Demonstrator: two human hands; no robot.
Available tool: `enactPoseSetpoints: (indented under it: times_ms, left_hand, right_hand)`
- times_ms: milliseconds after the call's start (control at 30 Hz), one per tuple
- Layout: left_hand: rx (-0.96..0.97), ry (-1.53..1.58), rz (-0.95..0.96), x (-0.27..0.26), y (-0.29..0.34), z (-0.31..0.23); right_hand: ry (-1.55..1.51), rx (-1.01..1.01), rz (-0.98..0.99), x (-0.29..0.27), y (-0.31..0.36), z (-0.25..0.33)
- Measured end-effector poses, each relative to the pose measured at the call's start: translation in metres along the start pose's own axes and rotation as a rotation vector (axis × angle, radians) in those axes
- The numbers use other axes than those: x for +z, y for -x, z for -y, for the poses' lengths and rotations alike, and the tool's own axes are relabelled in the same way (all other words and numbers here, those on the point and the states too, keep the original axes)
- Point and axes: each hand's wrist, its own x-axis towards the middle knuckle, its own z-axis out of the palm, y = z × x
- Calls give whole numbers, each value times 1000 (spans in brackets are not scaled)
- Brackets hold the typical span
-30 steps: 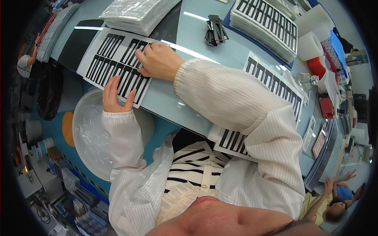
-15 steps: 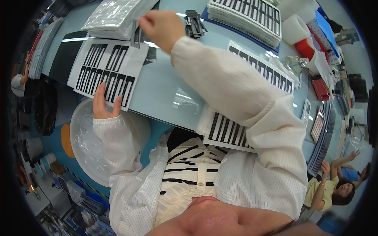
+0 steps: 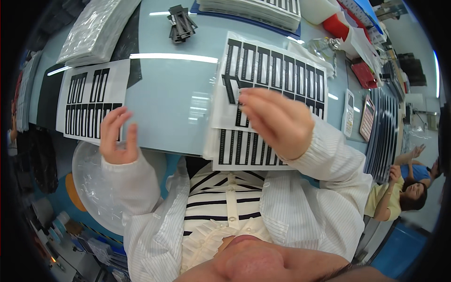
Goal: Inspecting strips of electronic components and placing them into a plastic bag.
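Note:
My right hand (image 3: 282,124) is closed in a pinch over the upper sheet at the right. At its fingertips is a thin black rectangular frame piece (image 3: 229,89), tilted against the straight rows. Part of this piece is hidden by the fingers. The upper white sheet (image 3: 217,110) carries rows of black frames and overlaps a lower stack of similar sheets (image 3: 217,162). My left hand (image 3: 120,141) is open, thumb apart from the fingers, at the near right corner of another white sheet (image 3: 120,77) with black frames and a gap in its upper row.
Loose black strips lie in a small pile (image 3: 181,26) on the glassy table (image 3: 164,103). Behind are a plastic-wrapped stack (image 3: 96,33) and a sheet stack on a blue base (image 3: 253,16). A calculator (image 3: 347,113) sits right; a lined bin (image 3: 91,188) stands below the left edge.
My right hand has swung from the left sheet's far edge across to the right-hand sheet, a frame piece at its fingertips. My left hand stays near the left sheet. The whole view has shifted.

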Motion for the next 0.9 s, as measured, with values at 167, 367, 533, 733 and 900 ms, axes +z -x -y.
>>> enactPoseSetpoints:
  times_ms: [167,367,533,733,900]
  left_hand:
    - [209,147,282,49,-24,-63]
    - [204,158,387,72,-22,-78]
    - [210,128,370,84,-25,-79]
    - [167,149,367,89,-29,-84]
    - [173,141,369,91,-30,-83]
  right_hand:
    - [175,-119,45,0,17,-1]
    - [158,-152,28,16,29,-2]
    - [175,-114,24,15,32,-1]
    - [158,-89,3,18,33,-4]
    - [167,-99,0,21,34,-5]
